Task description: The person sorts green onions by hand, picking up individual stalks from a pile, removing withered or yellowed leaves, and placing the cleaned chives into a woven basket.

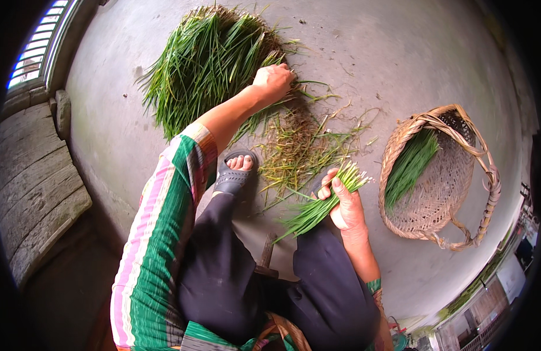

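My left hand (275, 81) reaches to the right edge of a large heap of long, thin green chive-like plants (209, 70) on the floor. Its fingers are curled at the root ends, and what lies between them is hidden. Near my knee, my right hand (340, 197) is closed around a bunch of green stalks (316, 210), thumb across it, pale cut-looking ends up to the right and leaves down to the left. Between the hands lie yellowed leaves and root scraps (297, 145). A woven basket (455, 175) at the right holds similar green stalks (411, 164).
My sandalled foot (235, 171) stands left of the scraps; my other foot is mostly hidden behind the right hand. A wooden piece (267, 256) shows between my knees. Weathered boards (37, 166) and a barred opening (40, 44) are at the left.
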A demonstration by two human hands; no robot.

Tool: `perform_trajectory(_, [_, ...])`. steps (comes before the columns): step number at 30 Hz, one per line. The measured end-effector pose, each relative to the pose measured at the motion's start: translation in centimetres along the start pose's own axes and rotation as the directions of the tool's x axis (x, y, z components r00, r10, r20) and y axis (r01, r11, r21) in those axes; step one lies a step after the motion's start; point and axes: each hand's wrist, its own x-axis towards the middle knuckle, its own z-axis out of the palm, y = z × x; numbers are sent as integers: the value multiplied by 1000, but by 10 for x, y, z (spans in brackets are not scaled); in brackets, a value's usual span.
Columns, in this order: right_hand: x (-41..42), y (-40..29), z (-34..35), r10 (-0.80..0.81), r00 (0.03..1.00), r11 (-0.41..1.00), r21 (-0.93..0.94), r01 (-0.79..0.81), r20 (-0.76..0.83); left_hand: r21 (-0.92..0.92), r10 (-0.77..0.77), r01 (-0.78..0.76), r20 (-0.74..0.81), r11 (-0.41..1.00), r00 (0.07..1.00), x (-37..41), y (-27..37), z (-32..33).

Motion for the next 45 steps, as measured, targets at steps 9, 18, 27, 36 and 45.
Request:
perform_trajectory(9, [0,-10,-7,-46,997,998,-42,44,-58,-688,-116,45,-57,725,992,-47,-1,-114])
perform_trajectory(18, [16,-18,-6,-99,981,993,-85,86,-165,-923,79,385,383,-17,921,-86,37,-57])
perform_trajectory(27, [34,15,-1,-9,984,968,-248,-36,-179,-867,220,488,459,-99,861,-101,80,-20])
perform_trajectory(36, [32,26,-5,-19,984,965,-262,-29,-179,-847,281,461,389,-264,877,-116,96,-1])
perform_trajectory(45, [29,22,-10,67,975,960,-252,-120,-212,-900,-58,351,377,-258,924,-84,59,-1])
